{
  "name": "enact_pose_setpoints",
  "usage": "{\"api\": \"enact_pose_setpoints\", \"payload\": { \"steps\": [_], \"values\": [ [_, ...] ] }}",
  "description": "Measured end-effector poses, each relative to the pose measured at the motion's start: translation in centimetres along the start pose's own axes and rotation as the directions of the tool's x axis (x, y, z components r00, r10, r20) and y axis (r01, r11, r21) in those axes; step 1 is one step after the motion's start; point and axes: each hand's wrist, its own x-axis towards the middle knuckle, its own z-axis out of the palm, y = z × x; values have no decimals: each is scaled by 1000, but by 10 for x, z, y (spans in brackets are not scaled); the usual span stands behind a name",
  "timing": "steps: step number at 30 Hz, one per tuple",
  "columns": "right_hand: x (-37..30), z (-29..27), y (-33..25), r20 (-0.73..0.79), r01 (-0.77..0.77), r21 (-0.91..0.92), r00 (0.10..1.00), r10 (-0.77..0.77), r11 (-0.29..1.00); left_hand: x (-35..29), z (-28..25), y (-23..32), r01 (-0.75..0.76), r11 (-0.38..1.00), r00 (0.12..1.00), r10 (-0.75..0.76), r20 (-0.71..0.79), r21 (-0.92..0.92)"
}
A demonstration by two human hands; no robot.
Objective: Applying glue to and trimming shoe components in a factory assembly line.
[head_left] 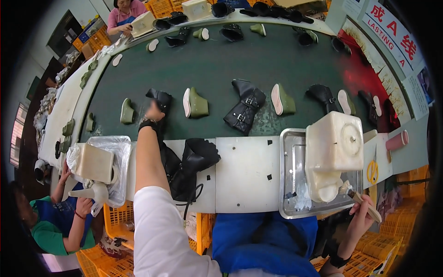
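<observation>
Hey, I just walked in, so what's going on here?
A person's left hand is at a black boot on the green belt. Their right hand holds a brush beside a cream container in a metal tray. Other black boots and green shoe forms lie along the belt.

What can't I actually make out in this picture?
In the head view:
Left hand: fingers blurred, so its grip on the black boot is unclear.
Nearer black boots: partly hidden by the left forearm.
White container at right: opaque walls hide its inside.
Co-worker at left: head partly lost in the dark rim.
</observation>
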Motion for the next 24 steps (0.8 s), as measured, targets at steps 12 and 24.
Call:
{"api": "enact_pose_setpoints", "payload": {
  "steps": [12,24],
  "values": [
    [10,21,4,322,-210,102,932,167,972,-85,-143,44,-507,776,813,575,92,-375],
    [-14,61,70,604,484,-413,780,-166,771,-295,-85,72,-642,732,766,626,-145,-228]
  ]
}}
